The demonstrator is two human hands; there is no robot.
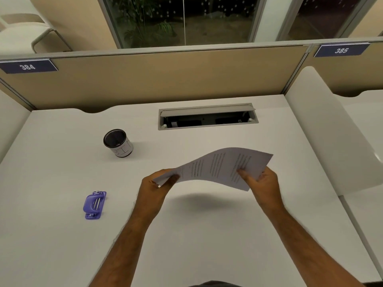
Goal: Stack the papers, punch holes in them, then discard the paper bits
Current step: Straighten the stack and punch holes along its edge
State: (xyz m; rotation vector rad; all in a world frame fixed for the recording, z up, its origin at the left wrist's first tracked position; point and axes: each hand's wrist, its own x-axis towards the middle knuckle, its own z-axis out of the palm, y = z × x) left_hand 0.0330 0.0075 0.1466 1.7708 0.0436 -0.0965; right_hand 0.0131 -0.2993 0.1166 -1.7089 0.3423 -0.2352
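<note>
Desk [207, 235] open except cup [118, 143] and punch [95, 204] at left.

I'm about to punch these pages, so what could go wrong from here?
1. The papers sag, held above the desk by only the left hand and right hand; sheets might slip out of alignment.
2. The purple hole punch and the small black bin both sit to the left, so a one-handed reach could fan the stack.

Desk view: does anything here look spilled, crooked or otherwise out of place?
Nothing is spilled or damaged. The papers sag and curve only because both hands hold them above the desk: left hand, right hand. The purple hole punch lies flat, the black cup stands upright, and the cable hatch is open.
</note>
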